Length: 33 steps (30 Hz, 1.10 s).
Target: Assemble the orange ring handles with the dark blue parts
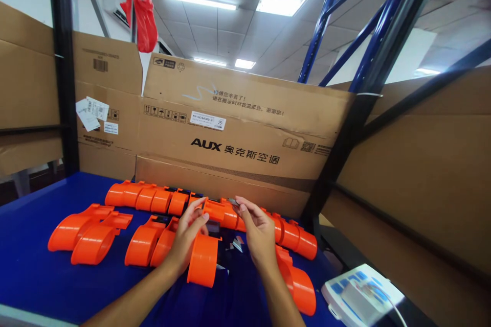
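Starting near, at the right: a white power strip with an adapter plugged in, best left well alone. Just to the left, on the blue worktop, a pair of orange collars, close enough to bump, so mind the elbow room. Low in the centre, a single orange collar, standing free or joined to the held part, impossible to tell from here; go easy around it. Off to the left, a loose cluster of collars, safely clear.

Into the middle now: grey slivers lying on the worktop, between and below the grips. Keep those in sight and out from underneath.

And here, the busy part! Left grip narrowed on an orange clip end, with forefinger above and thumb below. Right grip pinching a small grey piece at the very fingertips, just beyond and to the right; touching the clip end or not, hard to call. Steady on the left, fine movement from the right. Square up before pressing, lightly, with no twist; probably easy to drop, being so small.

Farther back, a long row of collars along the foot of an AUX cardboard panel. Avoid shoving into that line.
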Available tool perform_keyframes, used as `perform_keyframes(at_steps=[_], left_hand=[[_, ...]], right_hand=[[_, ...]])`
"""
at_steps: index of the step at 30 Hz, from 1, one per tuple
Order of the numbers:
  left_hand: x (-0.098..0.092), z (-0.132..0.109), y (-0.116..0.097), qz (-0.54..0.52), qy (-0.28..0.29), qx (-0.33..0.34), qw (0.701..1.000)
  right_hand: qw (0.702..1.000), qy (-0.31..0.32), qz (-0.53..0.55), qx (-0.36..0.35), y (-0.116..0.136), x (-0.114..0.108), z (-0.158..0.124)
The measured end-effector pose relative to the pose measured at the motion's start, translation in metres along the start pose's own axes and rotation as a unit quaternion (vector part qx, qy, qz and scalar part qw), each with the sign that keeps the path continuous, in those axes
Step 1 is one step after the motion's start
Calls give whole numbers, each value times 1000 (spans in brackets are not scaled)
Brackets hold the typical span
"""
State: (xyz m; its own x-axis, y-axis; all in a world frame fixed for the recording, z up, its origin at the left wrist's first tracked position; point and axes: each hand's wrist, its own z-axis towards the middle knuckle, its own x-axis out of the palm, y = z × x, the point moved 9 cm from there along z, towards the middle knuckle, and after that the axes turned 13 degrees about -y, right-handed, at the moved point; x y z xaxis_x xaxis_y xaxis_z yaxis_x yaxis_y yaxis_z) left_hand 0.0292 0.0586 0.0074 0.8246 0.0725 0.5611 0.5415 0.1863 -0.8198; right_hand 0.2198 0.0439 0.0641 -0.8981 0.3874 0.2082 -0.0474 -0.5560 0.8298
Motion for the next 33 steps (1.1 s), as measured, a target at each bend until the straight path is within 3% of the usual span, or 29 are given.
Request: perform_keyframes(at_steps=[10,16,33], left_hand=[[-1,2,4,4,0,2,1000],[-7,6,6,4,-13,0,1000],[-4,6,7,1,-9,14,1000]], right_hand=[[999,-28,36,19,-5,-2,1],[999,13,18,43,-12,4,-1],[999,-5,45,22,-9,-1,4]])
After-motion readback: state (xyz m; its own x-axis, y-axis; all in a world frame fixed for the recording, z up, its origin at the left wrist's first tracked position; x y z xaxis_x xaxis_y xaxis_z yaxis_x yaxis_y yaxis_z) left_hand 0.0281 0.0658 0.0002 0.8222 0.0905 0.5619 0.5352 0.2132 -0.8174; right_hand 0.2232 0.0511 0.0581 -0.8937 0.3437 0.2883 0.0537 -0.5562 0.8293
